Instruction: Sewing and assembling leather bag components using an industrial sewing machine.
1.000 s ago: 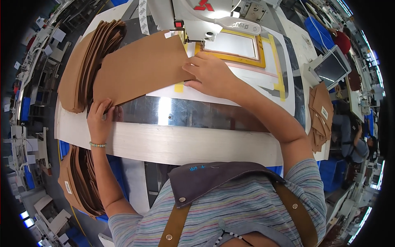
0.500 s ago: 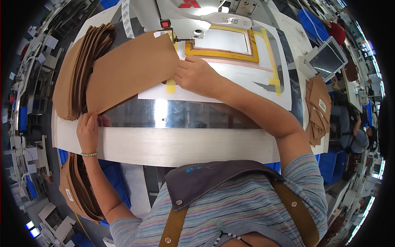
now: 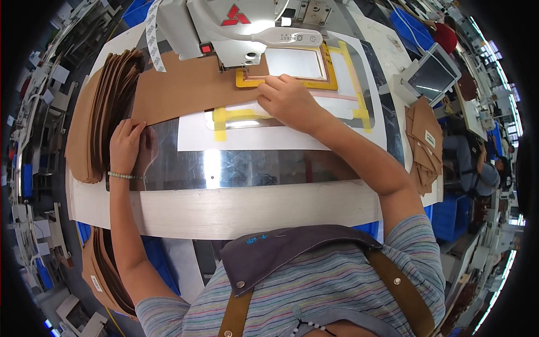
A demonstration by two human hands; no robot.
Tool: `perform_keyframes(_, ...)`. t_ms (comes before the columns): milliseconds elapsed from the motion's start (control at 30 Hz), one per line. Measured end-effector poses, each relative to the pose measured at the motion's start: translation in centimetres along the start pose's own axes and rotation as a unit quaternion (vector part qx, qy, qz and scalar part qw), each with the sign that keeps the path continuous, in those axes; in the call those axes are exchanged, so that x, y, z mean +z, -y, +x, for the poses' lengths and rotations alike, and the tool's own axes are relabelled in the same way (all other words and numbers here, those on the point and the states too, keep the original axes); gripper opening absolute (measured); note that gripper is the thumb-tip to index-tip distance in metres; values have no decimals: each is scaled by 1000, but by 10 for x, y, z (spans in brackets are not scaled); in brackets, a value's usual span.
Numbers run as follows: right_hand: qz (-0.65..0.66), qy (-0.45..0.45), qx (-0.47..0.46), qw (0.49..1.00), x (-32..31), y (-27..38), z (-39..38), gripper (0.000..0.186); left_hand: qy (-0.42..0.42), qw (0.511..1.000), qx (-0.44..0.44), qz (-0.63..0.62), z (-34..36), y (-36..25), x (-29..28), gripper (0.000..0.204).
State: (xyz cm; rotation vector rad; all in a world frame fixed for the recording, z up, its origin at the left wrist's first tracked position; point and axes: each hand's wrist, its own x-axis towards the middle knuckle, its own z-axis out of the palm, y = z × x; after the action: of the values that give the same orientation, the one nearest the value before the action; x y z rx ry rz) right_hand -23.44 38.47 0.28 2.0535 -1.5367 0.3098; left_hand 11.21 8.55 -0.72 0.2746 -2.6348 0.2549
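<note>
A flat brown fabric panel [image 3: 185, 87] stretches between my hands, with its far edge beneath the head of a white sewing machine [image 3: 236, 33]. My left hand [image 3: 124, 147] pinches the panel's near left corner. At its right end, beside a yellow-rimmed clamp frame [image 3: 286, 84], my right hand [image 3: 292, 104] is closed on the edge, its fingertips partly hidden. Part of the panel lies over white sheeting with yellow tape [image 3: 220, 129]. A thick stack of folded brown pieces [image 3: 90, 118] stands just left of the panel.
A smaller pile of brown pieces [image 3: 425, 140] lies at the right, near a grey screen [image 3: 435, 78]. More brown pieces [image 3: 104, 275] hang below the table's left side. Another person [image 3: 477, 168] sits farther right. The table's pale front edge [image 3: 252, 212] runs before me.
Both hands have moved the panel away from me and to the right, under the machine head. It now lies flatter, and my view has shifted slightly.
</note>
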Motion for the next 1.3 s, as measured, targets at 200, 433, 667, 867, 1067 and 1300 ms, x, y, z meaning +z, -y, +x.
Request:
perform_keyframes(200,-54,2,24,998,-28,-36,-48,4,-24,997,68,-35,59,-26,32,25)
perform_keyframes(433,-85,76,84,990,-63,-69,-117,10,-49,985,153,-67,121,-71,61,26)
perform_keyframes(667,-107,79,133,982,-62,-86,-159,15,-21,981,175,-82,143,-105,70,25)
perform_keyframes(867,-13,80,305,949,-79,-53,-169,31,13,991,94,-93,124,-117,64,31)
perform_keyframes(1067,-30,101,353,930,-71,-35,-193,48,58,987,13,-147,98,-121,64,43)
perform_keyframes(1300,-27,106,377,920,-68,-39,-198,51,66,984,6,-167,100,-121,66,44)
